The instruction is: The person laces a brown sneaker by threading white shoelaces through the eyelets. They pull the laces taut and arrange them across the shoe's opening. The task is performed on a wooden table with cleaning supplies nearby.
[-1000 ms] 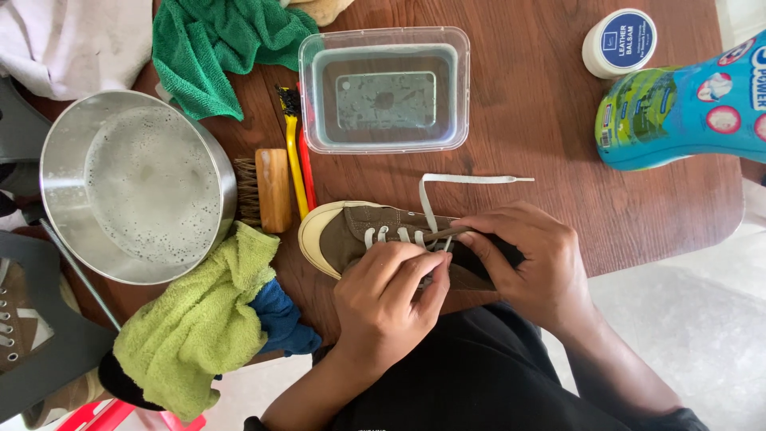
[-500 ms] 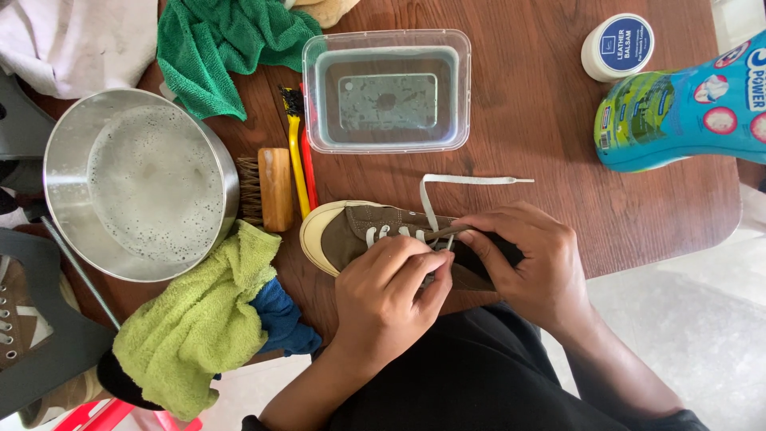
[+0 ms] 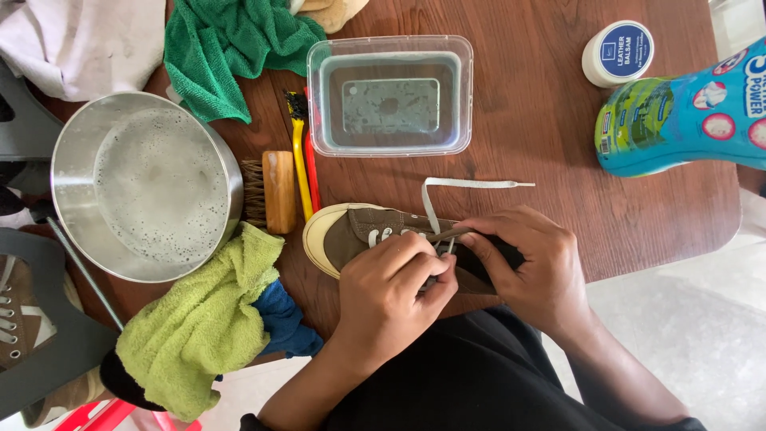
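My left hand [image 3: 391, 299] is curled tight over the near side of the shoe [image 3: 359, 235], fingers pinched together at the eyelets; I cannot tell exactly what the fingertips grip, though they sit right on the lace [image 3: 455, 185]. My right hand [image 3: 527, 267] wraps the shoe's heel end, thumb and forefinger narrowed onto a thin brown strip at the tongue, the rest of the fingers closed round the opening. The shoe is brown with a cream toe cap pointing left, lying on the near edge of the table [image 3: 542, 144], partly over my dark lap. One loose white end of the lace loops up from the eyelets and runs right across the wood.

The table is dark reddish wood with a rounded right corner; pale floor shows past it on the right.

Just left of the toe lies a wooden brush [image 3: 275, 191], beside it a yellow brush [image 3: 299, 160] and a red handle touching it. Far of the shoe stands a clear tub [image 3: 391, 96] holding cloudy water. At far left a steel bowl [image 3: 144, 187] has soapy water in it. A lime cloth [image 3: 203, 327] hangs off the near edge over a blue cloth [image 3: 283, 323]. A green cloth [image 3: 231, 48] lies far left. On the right are a round white tin [image 3: 618, 52] and a blue bottle [image 3: 686, 112] on its side. Another shoe [image 3: 20, 315] shows at the left edge, below the table.
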